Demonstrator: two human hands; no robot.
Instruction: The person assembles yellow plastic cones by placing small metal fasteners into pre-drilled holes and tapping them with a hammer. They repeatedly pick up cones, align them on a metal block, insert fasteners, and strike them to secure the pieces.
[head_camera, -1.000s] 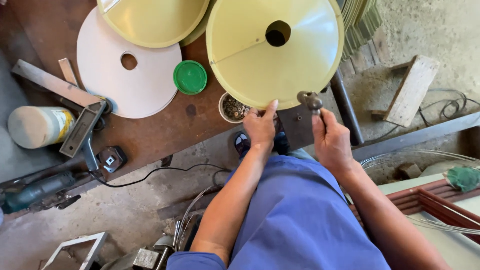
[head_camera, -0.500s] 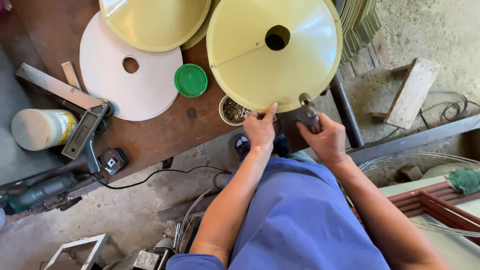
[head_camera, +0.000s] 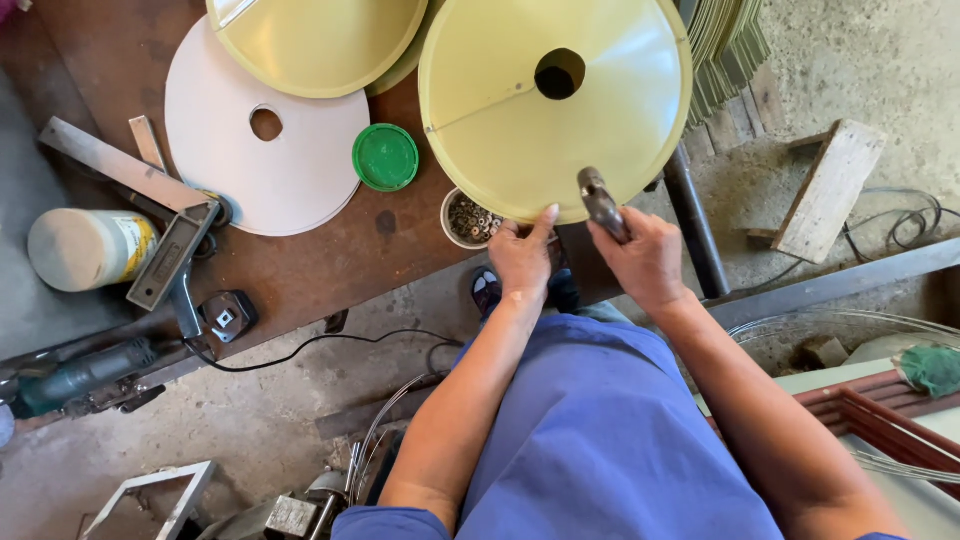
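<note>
The pale yellow metal cone (head_camera: 520, 100) sits at the near edge of the brown table (head_camera: 300, 260), its seam running from the centre hole toward the left rim. The left hand (head_camera: 522, 258) presses fingertips against the cone's lower rim, steadying it, not closed around anything. The right hand (head_camera: 645, 262) has its grip wrapped tight around a hammer (head_camera: 598, 200), the head resting on the cone's surface near the rim. A small tin of rivets (head_camera: 470, 218) stands just beside the left hand, a green lid (head_camera: 385, 157) further left. To do this well, I'd say keep the rim pinned flat, fingertips away from the hammer head, and strike light and square.
</note>
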